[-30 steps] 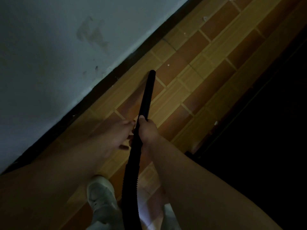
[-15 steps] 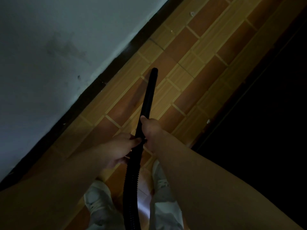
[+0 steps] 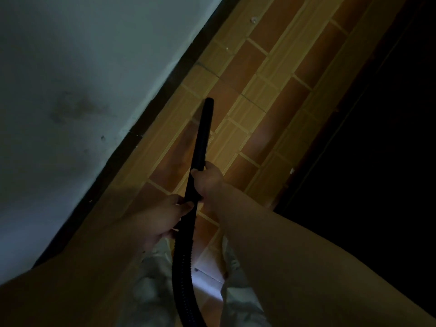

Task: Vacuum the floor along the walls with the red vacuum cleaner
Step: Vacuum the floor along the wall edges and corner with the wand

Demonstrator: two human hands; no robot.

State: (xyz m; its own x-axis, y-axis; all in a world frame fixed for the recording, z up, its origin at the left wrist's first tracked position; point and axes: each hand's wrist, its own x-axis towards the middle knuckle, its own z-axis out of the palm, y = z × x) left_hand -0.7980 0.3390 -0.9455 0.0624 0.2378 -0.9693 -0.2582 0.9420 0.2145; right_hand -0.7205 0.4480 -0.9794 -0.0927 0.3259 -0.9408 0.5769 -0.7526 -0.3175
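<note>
Since one second ago the left hand (image 3: 162,219) has closed on the hose (image 3: 182,274). Before, its fingers (image 3: 182,208) were loose beside it. Now the thumb lies across the black hose and the other fingers curl under it. The right hand (image 3: 211,185) grips higher up, where the hose joins the rigid tube (image 3: 203,135), with its fingers wrapped around the joint. The two hands are just apart, the right one ahead of the left.

I count one tube and one hose, both black. The long axis of the tube runs away from the person, nearly straight up in the view and leaning a little to the right. Its open end points forward and down at the floor (image 3: 278,95), near the dark baseboard (image 3: 165,90) but apart from it. I cannot tell if the end touches the tiles. The ribbed hose bends down from the hands and passes between two legs in pale cloth (image 3: 151,289).

On the brown and yellow tiles lie two small pale bits (image 3: 253,19), well ahead of the tube. One pale wall (image 3: 82,55) with a dark stain stands at the left, and the right side is too dark to read.
</note>
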